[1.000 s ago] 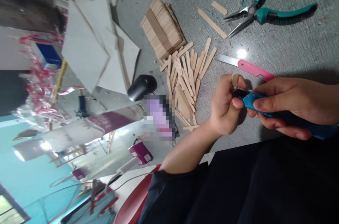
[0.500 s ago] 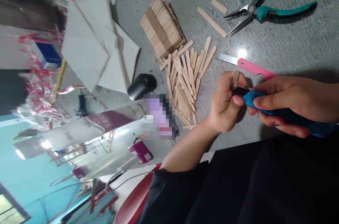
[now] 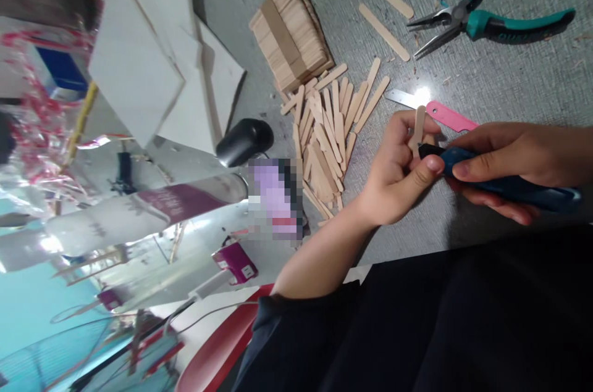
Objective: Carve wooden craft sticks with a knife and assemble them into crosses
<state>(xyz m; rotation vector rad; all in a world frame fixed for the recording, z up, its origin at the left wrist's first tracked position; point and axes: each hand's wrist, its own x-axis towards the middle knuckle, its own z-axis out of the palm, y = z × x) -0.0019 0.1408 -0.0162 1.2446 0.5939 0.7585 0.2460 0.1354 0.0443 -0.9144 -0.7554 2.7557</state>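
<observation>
Between the fingers of my left hand [image 3: 393,179] is a wooden craft stick [image 3: 419,125], its rounded end pointing up. My right hand [image 3: 514,154] is wrapped round a blue utility knife [image 3: 532,191]. The knife's dark blade lies at the lower part of the stick, and my left thumb presses against the front of the knife. Just beyond my hands lies a pink-handled folding knife [image 3: 451,115] with its blade out. A pile of loose craft sticks [image 3: 331,133] is spread to the left of my left hand.
A banded bundle of craft sticks [image 3: 290,34] lies behind the pile. Pliers with green handles [image 3: 463,12] rest open at the far right, near two separate stick pieces. On the left are a black mouse [image 3: 245,142], white boards [image 3: 139,52] and a bottle [image 3: 185,200].
My left thumb has stretched forward along the knife, and more of the craft stick shows above my fingers. The blue knife has tilted to lie flatter. The whole view has shifted slightly.
</observation>
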